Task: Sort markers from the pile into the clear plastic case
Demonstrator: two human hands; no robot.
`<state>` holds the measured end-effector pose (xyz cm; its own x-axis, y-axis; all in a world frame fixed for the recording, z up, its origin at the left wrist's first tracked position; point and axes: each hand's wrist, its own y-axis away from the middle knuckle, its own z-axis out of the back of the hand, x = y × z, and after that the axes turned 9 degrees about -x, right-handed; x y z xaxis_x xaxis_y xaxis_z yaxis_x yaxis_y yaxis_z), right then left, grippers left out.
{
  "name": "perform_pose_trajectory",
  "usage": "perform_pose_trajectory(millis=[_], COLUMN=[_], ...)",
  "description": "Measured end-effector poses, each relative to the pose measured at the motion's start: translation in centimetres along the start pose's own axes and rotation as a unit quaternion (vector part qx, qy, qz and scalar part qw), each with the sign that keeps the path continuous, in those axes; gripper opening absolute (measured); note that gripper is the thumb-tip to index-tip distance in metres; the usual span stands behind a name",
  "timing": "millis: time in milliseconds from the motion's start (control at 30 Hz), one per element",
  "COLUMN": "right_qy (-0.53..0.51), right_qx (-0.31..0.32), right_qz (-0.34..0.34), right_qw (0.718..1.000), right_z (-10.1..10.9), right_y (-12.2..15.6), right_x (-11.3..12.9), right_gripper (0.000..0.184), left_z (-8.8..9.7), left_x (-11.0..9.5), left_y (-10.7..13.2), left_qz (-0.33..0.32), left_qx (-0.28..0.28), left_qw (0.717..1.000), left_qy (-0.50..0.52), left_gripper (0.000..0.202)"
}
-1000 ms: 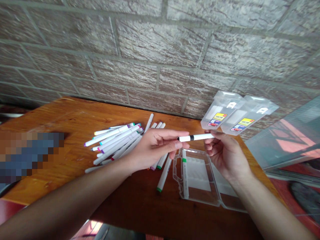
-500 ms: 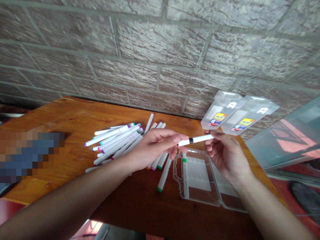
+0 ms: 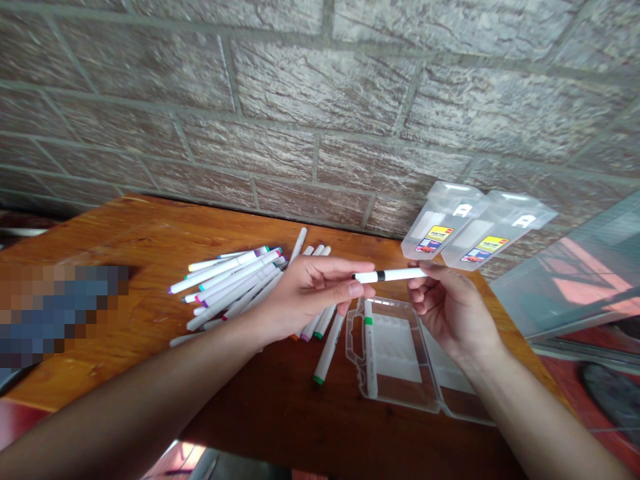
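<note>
Both hands hold one white marker with a black band (image 3: pixel 395 274), level above the table. My left hand (image 3: pixel 310 290) pinches its left end between thumb and fingers. My right hand (image 3: pixel 447 307) grips its right end with curled fingers. Below them lies an open clear plastic case (image 3: pixel 400 383) with a green-tipped marker (image 3: pixel 369 347) inside along its left edge. A pile of white markers with coloured caps (image 3: pixel 235 280) lies left of my left hand.
The wooden table (image 3: pixel 140 233) stands against a brick wall. Two closed clear marker cases (image 3: pixel 470 230) lean on the wall at the right. A loose green-tipped marker (image 3: pixel 327 350) lies beside the open case. A pixelated patch covers the left table edge.
The held marker tilted up to the right half a second ago and is level again now. Both hands have stayed in nearly the same place.
</note>
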<state>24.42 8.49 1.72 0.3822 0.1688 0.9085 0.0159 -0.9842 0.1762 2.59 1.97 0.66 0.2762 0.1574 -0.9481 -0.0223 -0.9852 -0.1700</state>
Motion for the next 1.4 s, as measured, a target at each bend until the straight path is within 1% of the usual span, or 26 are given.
perform_pose_trajectory(millis=[133, 267, 367, 467, 733, 967, 1133, 1300, 1400], right_qy=[0.009, 0.023, 0.031, 0.035, 0.037, 0.035, 0.034, 0.042, 0.046], right_qx=[0.006, 0.004, 0.004, 0.008, 0.016, 0.016, 0.018, 0.024, 0.025], right_qz=[0.022, 0.062, 0.096, 0.114, 0.119, 0.11, 0.11, 0.12, 0.124], right_qw=[1.0, 0.998, 0.995, 0.993, 0.992, 0.993, 0.993, 0.992, 0.991], right_z=[0.2, 0.2, 0.1, 0.0, 0.1, 0.3, 0.4, 0.2, 0.1], right_y=[0.0, 0.4, 0.7, 0.8, 0.6, 0.5, 0.5, 0.9, 1.0], right_x=[-0.1, -0.2, -0.2, -0.1, -0.2, -0.3, -0.3, -0.3, -0.3], right_gripper=[0.015, 0.019, 0.021, 0.021, 0.018, 0.017, 0.017, 0.019, 0.021], left_z=[0.2, 0.4, 0.5, 0.5, 0.2, 0.7, 0.6, 0.3, 0.3], left_x=[0.2, 0.6, 0.9, 0.9, 0.3, 1.1, 0.8, 0.2, 0.2], left_y=[-0.2, -0.4, -0.5, -0.5, -0.4, -0.5, -0.5, -0.4, -0.5], left_qz=[-0.012, -0.007, 0.0, 0.002, -0.004, -0.007, -0.008, 0.0, -0.009], left_qx=[-0.03, -0.069, -0.088, -0.09, -0.074, -0.051, -0.059, -0.084, -0.096], left_qw=[0.999, 0.996, 0.994, 0.994, 0.993, 0.996, 0.995, 0.991, 0.988], left_qy=[-0.029, -0.052, -0.059, -0.064, -0.094, -0.066, -0.079, -0.104, -0.123], left_gripper=[0.037, 0.036, 0.035, 0.032, 0.031, 0.036, 0.034, 0.029, 0.025])
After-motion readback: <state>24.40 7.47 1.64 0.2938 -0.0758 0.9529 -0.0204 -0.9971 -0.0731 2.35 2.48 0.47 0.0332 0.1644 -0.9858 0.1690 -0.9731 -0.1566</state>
